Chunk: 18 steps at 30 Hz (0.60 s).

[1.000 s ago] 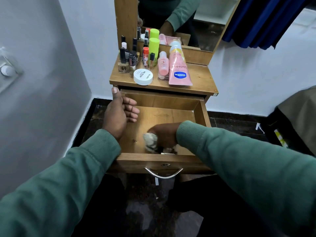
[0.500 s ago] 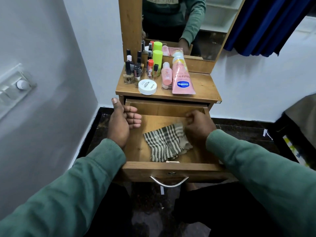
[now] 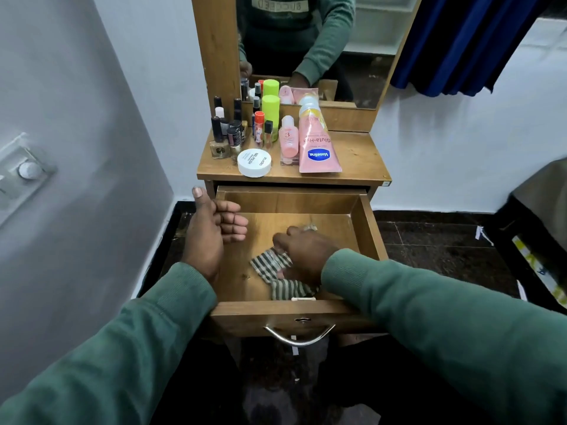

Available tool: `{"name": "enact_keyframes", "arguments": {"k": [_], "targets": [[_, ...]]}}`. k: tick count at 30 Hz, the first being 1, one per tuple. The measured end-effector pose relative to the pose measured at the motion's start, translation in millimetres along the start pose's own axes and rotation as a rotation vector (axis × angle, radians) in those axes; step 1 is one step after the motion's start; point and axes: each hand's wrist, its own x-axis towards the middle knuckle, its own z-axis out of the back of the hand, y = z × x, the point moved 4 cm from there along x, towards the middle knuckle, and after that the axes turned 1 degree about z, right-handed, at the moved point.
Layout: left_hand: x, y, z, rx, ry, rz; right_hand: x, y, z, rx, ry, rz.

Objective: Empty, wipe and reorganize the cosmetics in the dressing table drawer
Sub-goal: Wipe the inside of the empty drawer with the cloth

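Wiping stage in progress
Right hand (image 3: 302, 253) clutches the striped cloth (image 3: 270, 266) in the drawer (image 3: 369, 231), bunched beneath its palm, trailing back towards the wrist; left hand (image 3: 211, 233) grips the side wall

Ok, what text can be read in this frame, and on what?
"Vaseline", "Gluta-Hya": pink tube, upside down in view.
"3": small pink bottle.
"NAIL POLISH": lid of the white jar; its other print is too small.
Lettering on the shirt in the mirror: reversed and blurred.
Labels on the polish bottles: too small.
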Motion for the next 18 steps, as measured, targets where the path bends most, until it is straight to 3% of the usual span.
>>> {"name": "enact_keyframes", "arguments": {"k": [6,11,18], "targets": [[6,5,0,-0.005,0.006,-0.008,-33,-54,1,-0.067,0.05,-0.205],[8,7,0,0.002,0.024,-0.021,-15,-56,-1,0.0,0.178,-0.361],[10,9,3,-0.065,-0.01,-0.015,9,-54,-12,0.11,0.169,-0.244]]}}
